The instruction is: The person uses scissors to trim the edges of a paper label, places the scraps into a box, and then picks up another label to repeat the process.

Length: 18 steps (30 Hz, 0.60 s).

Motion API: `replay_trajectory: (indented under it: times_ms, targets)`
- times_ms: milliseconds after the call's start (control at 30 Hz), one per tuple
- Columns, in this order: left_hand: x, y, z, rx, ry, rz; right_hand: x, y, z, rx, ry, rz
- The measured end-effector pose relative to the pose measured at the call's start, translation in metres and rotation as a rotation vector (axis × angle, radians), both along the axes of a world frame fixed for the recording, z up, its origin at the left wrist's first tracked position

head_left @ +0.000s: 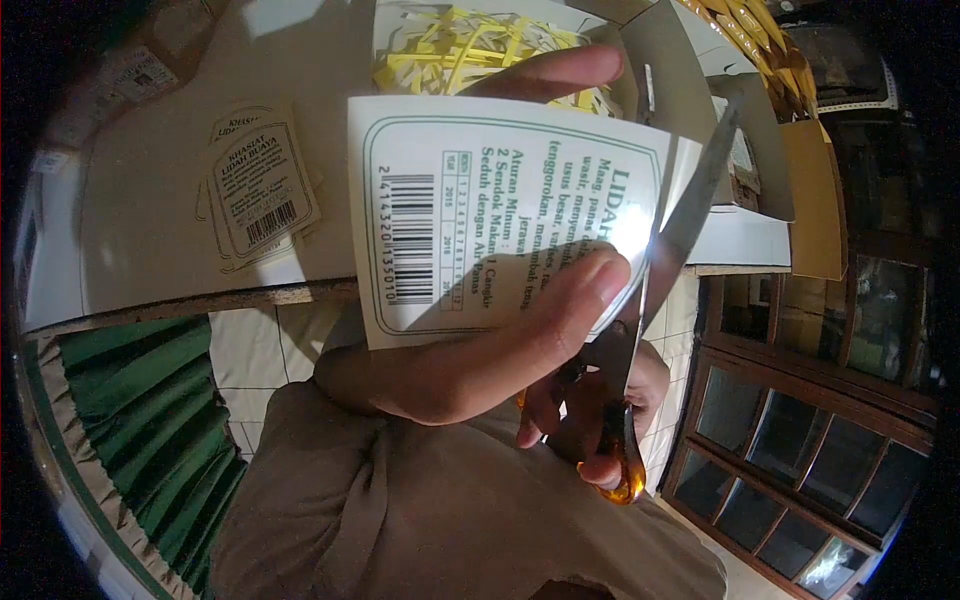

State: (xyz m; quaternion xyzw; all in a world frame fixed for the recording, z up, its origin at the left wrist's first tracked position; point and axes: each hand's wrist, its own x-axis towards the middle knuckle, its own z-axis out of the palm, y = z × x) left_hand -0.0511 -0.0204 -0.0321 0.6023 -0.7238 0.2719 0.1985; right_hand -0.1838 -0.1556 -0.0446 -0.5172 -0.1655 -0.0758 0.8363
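Observation:
A white printed label [410, 240] with a green border and a barcode is held up in front of me by my left hand [500, 360]. Its thumb presses on the printed face, and another finger shows behind the top edge. My right hand [560, 410] grips scissors [690, 205] with amber handles, fingers through the loops. The blades are apart and point upward, one on each side of the label's right edge. On the table to the left lies a small pile of similar labels [262, 185] with rounded corners.
Behind the label stands a box with yellow and white paper strips [430, 45]. Yellow packets [755, 35] and an open cardboard box [815, 200] are at the back right. The white table's front edge [180, 305], a green pleated curtain [140, 400] and a glass-paned wooden cabinet [790, 450] surround my lap.

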Motion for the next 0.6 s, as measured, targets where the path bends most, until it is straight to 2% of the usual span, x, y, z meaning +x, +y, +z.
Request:
replay_trajectory:
  times_ms: [67, 100, 167, 233, 300, 333, 367, 400, 567, 600]
  targets:
    - [0.002, 0.006, 0.02, 0.267, 0.812, -0.424, 0.0, 0.0, 0.002, 0.012, 0.021, -0.008]
    - [0.004, 0.005, 0.022, 0.286, 1.125, -0.581, 0.002, -0.002, 0.005, -0.017, 0.017, 0.008]
    - [0.003, 0.003, 0.019, 0.249, 1.233, -0.646, 0.004, -0.002, 0.008, -0.047, 0.014, 0.024]
    - [-0.001, 0.003, 0.011, 0.166, 0.951, -0.487, 0.006, -0.001, 0.009, -0.041, 0.0, 0.024]
    - [-0.005, 0.0, -0.004, -0.015, 0.168, -0.011, 0.002, 0.005, 0.009, -0.026, 0.017, -0.044]
    - [-0.007, -0.001, -0.011, -0.064, -0.036, 0.119, 0.001, 0.007, 0.009, -0.011, 0.034, -0.112]
    - [-0.006, -0.002, -0.015, -0.1, -0.181, 0.197, 0.001, 0.006, 0.009, -0.011, 0.034, -0.112]
    - [-0.006, -0.002, -0.014, -0.101, -0.181, 0.197, 0.002, 0.005, 0.011, -0.02, 0.034, -0.082]
    - [0.006, 0.003, 0.012, 0.333, 1.933, -1.047, 0.005, -0.004, 0.01, -0.117, -0.007, 0.006]
    - [0.006, 0.003, 0.012, 0.333, 1.933, -1.047, 0.004, -0.004, 0.009, -0.117, 0.005, -0.008]
